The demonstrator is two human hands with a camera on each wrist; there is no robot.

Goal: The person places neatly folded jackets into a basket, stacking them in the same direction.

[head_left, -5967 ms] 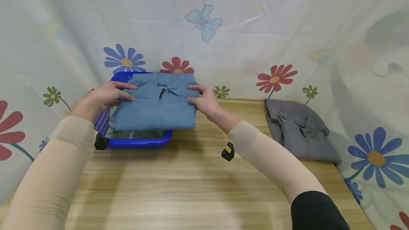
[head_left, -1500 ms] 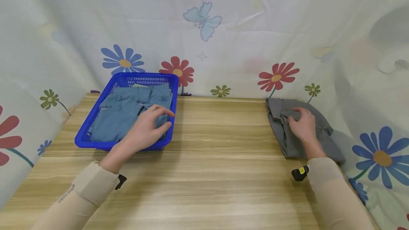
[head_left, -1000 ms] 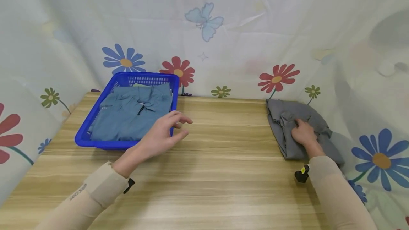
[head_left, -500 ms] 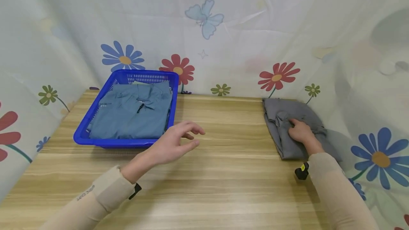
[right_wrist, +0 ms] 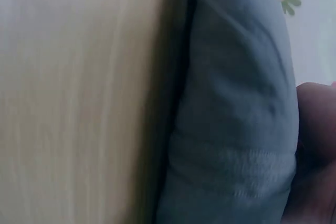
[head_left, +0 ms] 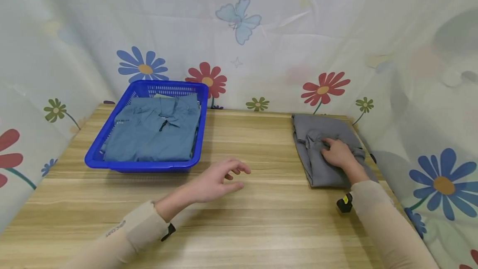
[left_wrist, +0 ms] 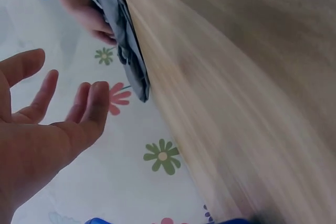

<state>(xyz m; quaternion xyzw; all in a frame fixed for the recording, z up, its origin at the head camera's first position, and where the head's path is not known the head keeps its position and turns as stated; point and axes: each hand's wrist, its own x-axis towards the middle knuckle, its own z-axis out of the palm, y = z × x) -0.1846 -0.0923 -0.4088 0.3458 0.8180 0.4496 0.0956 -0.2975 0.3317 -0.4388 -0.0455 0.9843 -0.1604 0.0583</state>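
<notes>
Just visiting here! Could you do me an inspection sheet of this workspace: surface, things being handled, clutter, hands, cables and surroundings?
Surface: wood-grain table, no spill seen.
Things being handled: gray garment, folded, on the table's right side; blue garment, folded, inside the blue basket on the left.
Clutter: nothing seen.
Left hand: above the table in front of the basket, fingers apart, holding nothing.
Right hand: touching the gray garment; whether it grips cannot be told.
Cables: nothing seen.
Surroundings: pale flower-printed sheeting behind and on both sides.
</notes>
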